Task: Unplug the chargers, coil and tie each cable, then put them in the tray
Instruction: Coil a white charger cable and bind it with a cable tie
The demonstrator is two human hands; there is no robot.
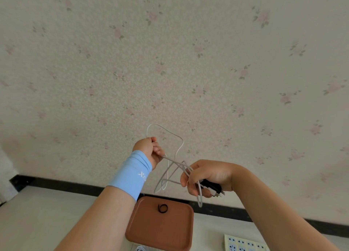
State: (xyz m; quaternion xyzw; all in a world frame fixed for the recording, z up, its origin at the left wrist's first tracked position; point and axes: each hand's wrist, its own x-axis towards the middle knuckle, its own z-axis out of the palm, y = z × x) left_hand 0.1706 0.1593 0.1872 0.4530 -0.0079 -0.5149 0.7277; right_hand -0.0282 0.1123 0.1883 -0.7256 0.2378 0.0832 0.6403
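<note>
Forearms rise from the bottom edge, closest to the lens, the left one in a pale blue wrist sleeve [132,175]. The right hand [204,177] has a closed grip: its fingers curl round a black charger plug [211,186] and several gathered turns of white cable [177,162], with a connector end [219,195] poking out below the palm. The left hand [151,149] pinches the same cable up and to the left of the right hand, a little higher. Between the two grips the strands run taut on a diagonal. One slack loop stands above the left hand against the wallpaper, and others hang between the hands.

Below them the brown tray [147,231] lies on the table [37,213], with the left forearm crossing its near-left corner. In the tray's far part sits a small black tie [162,208], almost straight under the hanging loops. Judging by this, the slack wants drawing down toward the right grip, and the left hand is the nearer one to the tie.

How many turns the right hand holds is hidden by its fingers. A power strip [243,243] and a scrap of another white cable [140,249] are cut off at the bottom edge, and whether anything is plugged in there cannot be told.
</note>
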